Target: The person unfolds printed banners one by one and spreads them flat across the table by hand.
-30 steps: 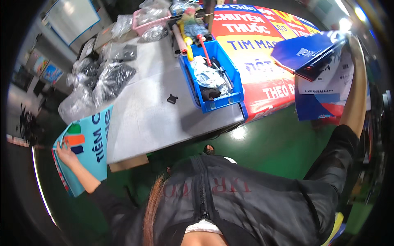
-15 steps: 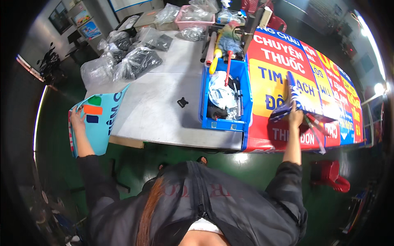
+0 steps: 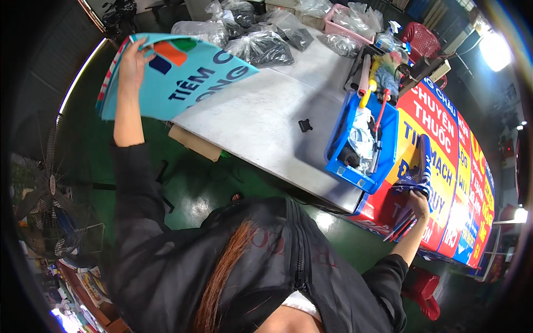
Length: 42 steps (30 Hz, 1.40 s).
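Observation:
My left hand grips the upper left corner of a turquoise printed banner sheet, which seems to be several layers thick with a red-and-white edge. Its far end rests over the left part of the table. At the right, my right hand is closed on a folded blue-and-white striped printed sheet, with thin reddish edges hanging below the hand. This bundle is just over a large red, yellow and blue printed banner. How the fingers wrap underneath is hidden.
On the pale table lies a small black buckle. A blue bin holds a white cloth and tools. Behind are clear bags of dark items, a pink basket and a spray bottle. A red stool stands at lower right.
The view has swung to the left. My left hand has lifted the turquoise sheet up and outward, showing more of it. The right hand still holds the blue-and-white bundle, now lower and tilted.

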Tool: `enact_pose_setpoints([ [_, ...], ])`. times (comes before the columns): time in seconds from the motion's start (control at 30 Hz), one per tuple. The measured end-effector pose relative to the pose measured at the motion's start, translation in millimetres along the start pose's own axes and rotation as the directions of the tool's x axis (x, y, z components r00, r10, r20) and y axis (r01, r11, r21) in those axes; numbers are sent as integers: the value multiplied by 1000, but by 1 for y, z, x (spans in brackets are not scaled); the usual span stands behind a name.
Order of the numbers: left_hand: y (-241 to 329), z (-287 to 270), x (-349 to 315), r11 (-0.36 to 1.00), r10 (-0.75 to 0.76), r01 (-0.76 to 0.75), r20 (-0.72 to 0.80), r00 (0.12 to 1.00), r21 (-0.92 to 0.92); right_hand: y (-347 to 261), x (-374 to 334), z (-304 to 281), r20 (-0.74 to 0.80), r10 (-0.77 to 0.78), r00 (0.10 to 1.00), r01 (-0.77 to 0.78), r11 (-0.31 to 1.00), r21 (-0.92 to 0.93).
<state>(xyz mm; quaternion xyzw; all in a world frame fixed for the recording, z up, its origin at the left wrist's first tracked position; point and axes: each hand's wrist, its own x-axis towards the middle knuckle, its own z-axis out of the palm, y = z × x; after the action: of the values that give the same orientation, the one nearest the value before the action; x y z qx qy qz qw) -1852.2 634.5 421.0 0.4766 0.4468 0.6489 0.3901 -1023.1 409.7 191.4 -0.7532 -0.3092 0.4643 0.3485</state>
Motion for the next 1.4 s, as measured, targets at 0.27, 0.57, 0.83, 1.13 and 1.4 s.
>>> enact_pose_setpoints([
  [0.27, 96, 5, -2, 948, 98, -9, 268, 958, -317, -236, -156, 253, 99, -759, 644, 705, 539, -461],
  [0.57, 34, -46, 11, 831, -80, 77, 18, 997, -551, -267, -100, 473, 230, -902, 364, 782, 162, -602],
  [0.83, -21, -105, 65, 726, -19, 201, 273, 962, -657, -353, -112, 481, 107, -946, 305, 623, 113, -774],
  [1.13, -155, -210, -131, 697, -693, 694, -82, 717, 178, -113, -150, 507, 549, -597, 584, 753, 146, -642],
  [1.4, -215, -189, -184, 469, -714, 824, -412, 566, 319, -111, 4, 515, 347, -504, 791, 606, 569, -556],
])
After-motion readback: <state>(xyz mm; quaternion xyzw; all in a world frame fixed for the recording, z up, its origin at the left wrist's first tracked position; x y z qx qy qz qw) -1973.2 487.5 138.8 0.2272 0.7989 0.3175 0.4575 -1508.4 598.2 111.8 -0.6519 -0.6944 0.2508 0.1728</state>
